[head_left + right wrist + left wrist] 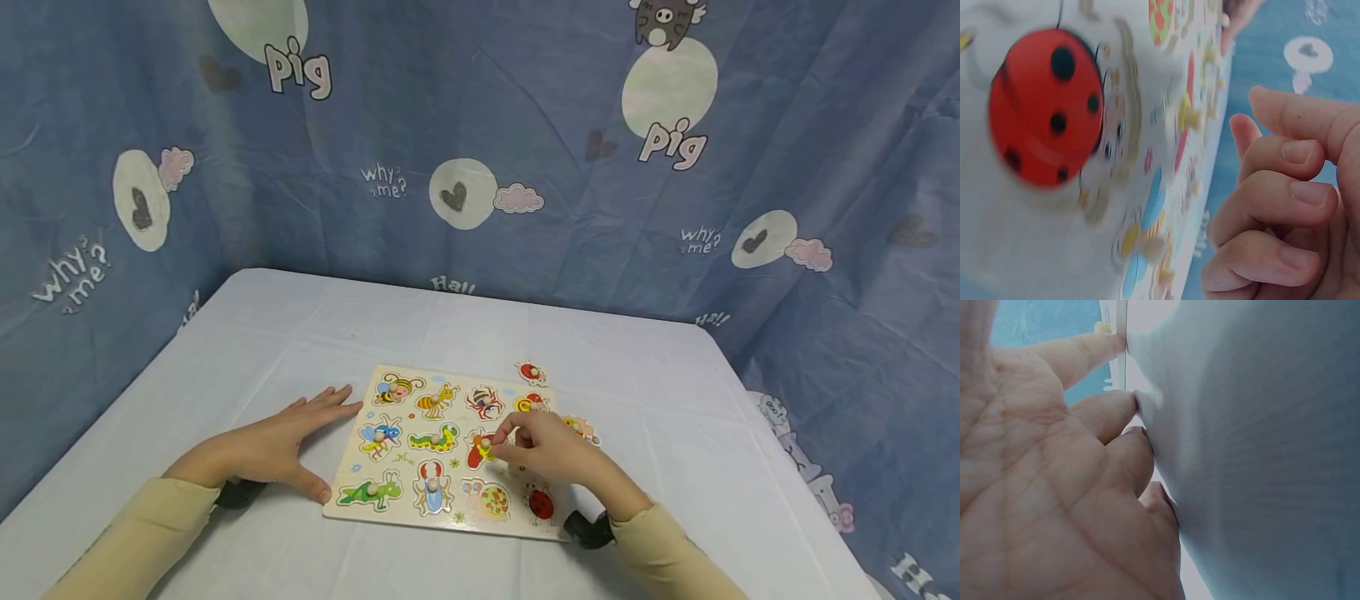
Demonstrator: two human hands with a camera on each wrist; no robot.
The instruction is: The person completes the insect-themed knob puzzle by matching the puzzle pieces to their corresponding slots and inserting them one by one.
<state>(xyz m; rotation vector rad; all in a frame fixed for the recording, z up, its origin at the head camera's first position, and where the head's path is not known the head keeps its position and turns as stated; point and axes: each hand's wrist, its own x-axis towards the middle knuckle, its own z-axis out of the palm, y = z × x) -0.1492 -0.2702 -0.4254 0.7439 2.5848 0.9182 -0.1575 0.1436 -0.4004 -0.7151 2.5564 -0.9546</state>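
Observation:
A pale wooden knob puzzle board with insect pictures lies on the table. My left hand is spread at its left side, fingertips touching the edge and table; the left wrist view shows the palm and straight fingers. My right hand is over the board's right part, thumb and index fingertips by the knob of a red-and-yellow insect piece. In the right wrist view a gap shows between those fingertips and the knobs, the other fingers curled around nothing. Below, a ladybug picture without a knob shows in its recess.
A loose ladybug piece lies past the board's far right corner. Another loose piece lies right of the board, partly hidden by my right hand. The white table meets blue printed curtains behind and at both sides.

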